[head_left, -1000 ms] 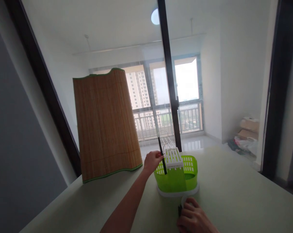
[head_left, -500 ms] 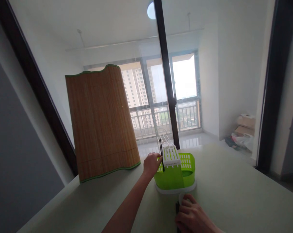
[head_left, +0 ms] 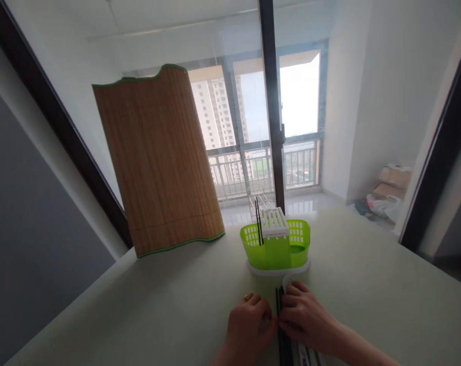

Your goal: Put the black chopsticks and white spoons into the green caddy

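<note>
My right hand (head_left: pixel 305 315) is closed over a bundle of black chopsticks (head_left: pixel 285 348) near the table's front edge. A pale round end (head_left: pixel 288 282) of some utensil pokes out past its fingers, and light-coloured handles (head_left: pixel 303 353) show below the palm. Curled in from the left, my left hand (head_left: pixel 249 323) wears a ring and has its thumb and fingertips against the chopsticks. Just beyond both hands stands a green utensil basket (head_left: pixel 277 254) with a white base and a white slotted top (head_left: pixel 275 222). Two dark chopsticks (head_left: pixel 259 223) stand upright in its left compartment.
A bamboo mat (head_left: pixel 160 162) with green edging stands upright at the left of the pale table (head_left: pixel 352 284). A wire rack (head_left: pixel 256 195) is partly hidden behind the basket. Beyond are a dark-framed glass door (head_left: pixel 274 127) and boxes with bags (head_left: pixel 391 190) on the floor.
My left hand has left the chopsticks in the basket and come back toward me, beside my right hand. The right hand stays at the bundle. The view has tilted down.
</note>
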The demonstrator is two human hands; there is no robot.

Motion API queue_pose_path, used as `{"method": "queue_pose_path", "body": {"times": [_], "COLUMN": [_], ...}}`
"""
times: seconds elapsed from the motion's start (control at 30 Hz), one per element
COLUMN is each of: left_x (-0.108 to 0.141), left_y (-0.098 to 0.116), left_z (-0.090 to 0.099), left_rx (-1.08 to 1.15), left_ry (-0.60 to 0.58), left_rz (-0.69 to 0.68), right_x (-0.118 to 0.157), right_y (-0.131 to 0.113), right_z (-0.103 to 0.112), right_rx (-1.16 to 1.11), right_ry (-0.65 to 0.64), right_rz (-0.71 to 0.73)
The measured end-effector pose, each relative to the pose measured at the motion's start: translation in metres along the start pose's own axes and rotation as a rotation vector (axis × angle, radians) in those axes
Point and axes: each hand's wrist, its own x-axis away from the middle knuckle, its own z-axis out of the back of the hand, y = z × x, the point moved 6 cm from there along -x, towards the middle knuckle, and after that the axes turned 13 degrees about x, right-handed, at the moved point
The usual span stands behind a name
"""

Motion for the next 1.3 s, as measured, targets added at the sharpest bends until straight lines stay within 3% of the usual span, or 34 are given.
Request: {"method": "queue_pose_path", "body": {"times": [0.13, 0.47, 0.83, 1.0, 1.17, 1.3], "left_x": [0.007, 0.007, 0.004, 0.004, 0.004, 0.000], "left_y": [-0.001, -0.007, -0.026, -0.040, -0.043, -0.028], "left_z": [-0.015, -0.019, 0.018, 0.026, 0.030, 0.036], "left_rx": [0.020, 0.034, -0.264, -0.321, -0.247, 0.037], "left_ry": [-0.130, -0.206, -0.115, -0.088, -0.044, 0.016], "left_rz": [0.044, 0.103, 0.327, 0.334, 0.308, 0.222], "right_x": [-0.001, 0.001, 0.002, 0.001, -0.002, -0.002], "right_y": [0.000, 0.001, 0.003, 0.003, 0.002, 0.002], "right_z": [0.005, 0.005, 0.000, 0.000, 0.000, -0.001], "right_rx": [-0.024, -0.046, -0.022, -0.024, -0.014, -0.026], "right_ry": [-0.055, -0.097, -0.120, -0.131, -0.130, -0.106], "right_rz": [0.005, 0.015, -0.001, 0.003, 0.002, -0.012]}}
